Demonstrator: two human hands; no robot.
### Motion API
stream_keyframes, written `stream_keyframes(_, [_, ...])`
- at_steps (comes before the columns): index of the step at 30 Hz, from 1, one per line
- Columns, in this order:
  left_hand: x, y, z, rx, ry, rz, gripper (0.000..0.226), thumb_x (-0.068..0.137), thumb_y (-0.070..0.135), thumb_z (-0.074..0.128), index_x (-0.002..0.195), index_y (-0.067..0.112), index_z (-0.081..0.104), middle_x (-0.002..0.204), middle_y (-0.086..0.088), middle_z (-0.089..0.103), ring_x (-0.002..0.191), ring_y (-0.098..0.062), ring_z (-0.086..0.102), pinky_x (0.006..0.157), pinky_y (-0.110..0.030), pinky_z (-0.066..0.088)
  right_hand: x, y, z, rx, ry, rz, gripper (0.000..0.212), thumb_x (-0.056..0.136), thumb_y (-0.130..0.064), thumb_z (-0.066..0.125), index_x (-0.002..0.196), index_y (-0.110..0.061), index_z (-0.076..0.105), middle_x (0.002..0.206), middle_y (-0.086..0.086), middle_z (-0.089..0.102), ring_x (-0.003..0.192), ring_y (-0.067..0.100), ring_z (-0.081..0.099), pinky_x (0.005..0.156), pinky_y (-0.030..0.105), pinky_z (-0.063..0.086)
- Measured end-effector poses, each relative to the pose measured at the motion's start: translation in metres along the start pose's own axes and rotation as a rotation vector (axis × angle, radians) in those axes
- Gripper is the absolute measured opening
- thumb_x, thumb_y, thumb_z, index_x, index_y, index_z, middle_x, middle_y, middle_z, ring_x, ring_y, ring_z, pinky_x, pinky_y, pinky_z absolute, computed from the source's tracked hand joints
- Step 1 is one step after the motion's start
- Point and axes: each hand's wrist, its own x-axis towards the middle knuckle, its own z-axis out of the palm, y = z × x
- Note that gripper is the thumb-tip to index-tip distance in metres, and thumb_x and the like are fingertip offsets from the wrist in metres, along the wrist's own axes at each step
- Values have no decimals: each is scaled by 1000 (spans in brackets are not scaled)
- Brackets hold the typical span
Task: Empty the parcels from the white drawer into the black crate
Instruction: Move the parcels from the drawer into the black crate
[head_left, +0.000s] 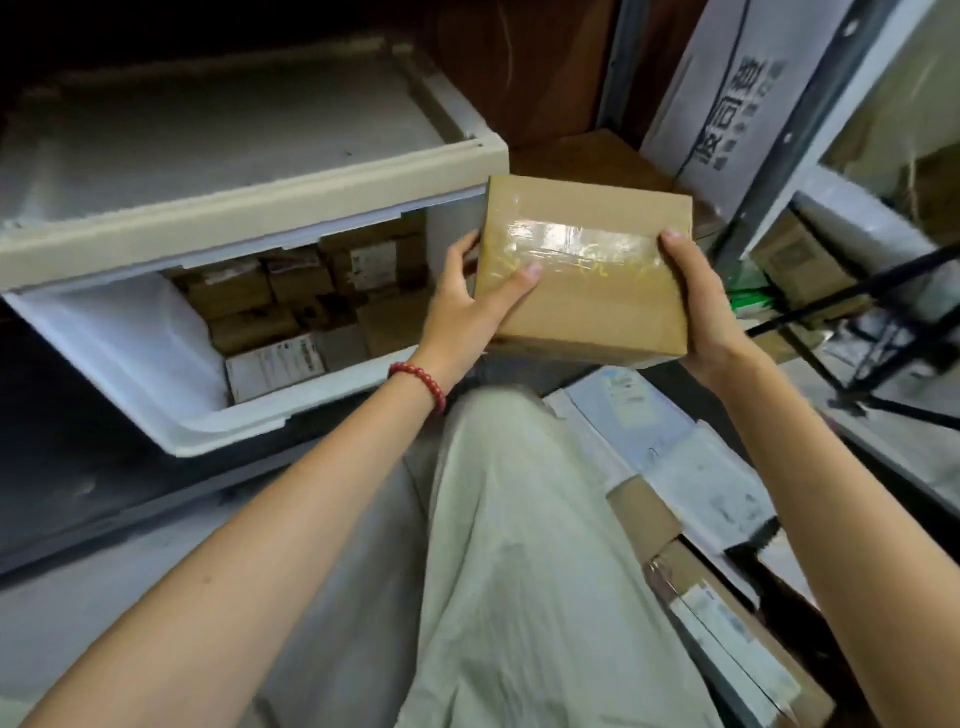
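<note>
Cardboard parcel (584, 270) in both hands, possibly storeroom

The cardboard box (584, 270) is brown and matt, with a strip of shiny clear tape (576, 240) across its top. The white drawer (130, 358) looks like smooth plastic. Inside it lie more brown cardboard parcels (291, 301) with white paper labels. The bracelet (418, 382) is made of glossy red beads. The trousers (519, 571) are pale, soft cloth with wrinkles.
</note>
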Motion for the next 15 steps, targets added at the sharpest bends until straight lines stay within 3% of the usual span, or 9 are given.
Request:
stream_keyframes(3, [15, 10, 47, 32, -117, 9, 73, 83, 46, 68, 143, 29, 29, 123, 10, 44, 116, -12, 48, 98, -33, 46, -11, 0, -46, 7, 143, 5, 36, 99, -47, 41, 120, -25, 59, 104, -5, 74, 93, 11, 70, 74, 25, 55])
stream_keyframes(7, [24, 9, 105, 43, -251, -10, 71, 85, 40, 68, 144, 25, 32, 129, 7, 46, 120, -14, 49, 94, -28, 49, -25, 18, -101, 28, 295, 27, 44, 99, -49, 40, 128, -21, 57, 116, 1, 70, 101, 14, 68, 79, 27, 55])
stream_keyframes(10, [30, -5, 140, 46, -297, -31, 71, 82, 42, 71, 142, 26, 37, 129, 7, 49, 121, -15, 51, 100, -35, 47, -30, 38, -131, 13, 373, 63, 38, 99, -49, 40, 122, -25, 57, 114, 0, 70, 100, 14, 68, 87, 32, 55])
stream_keyframes(12, [31, -18, 159, 51, -315, -64, 70, 82, 41, 72, 141, 26, 38, 122, 10, 50, 119, -16, 53, 100, -35, 47, -31, 53, -150, -15, 415, 103, 44, 96, -54, 44, 126, -24, 55, 114, 0, 70, 101, 15, 68, 91, 37, 55])
stream_keyframes(15, [31, -42, 195, 89, -352, -124, 73, 78, 48, 73, 140, 28, 40, 129, 5, 53, 121, -16, 52, 101, -37, 46, -34, 75, -181, -42, 471, 132, 48, 96, -50, 47, 136, -23, 47, 117, -3, 65, 100, 13, 66, 82, 30, 56])
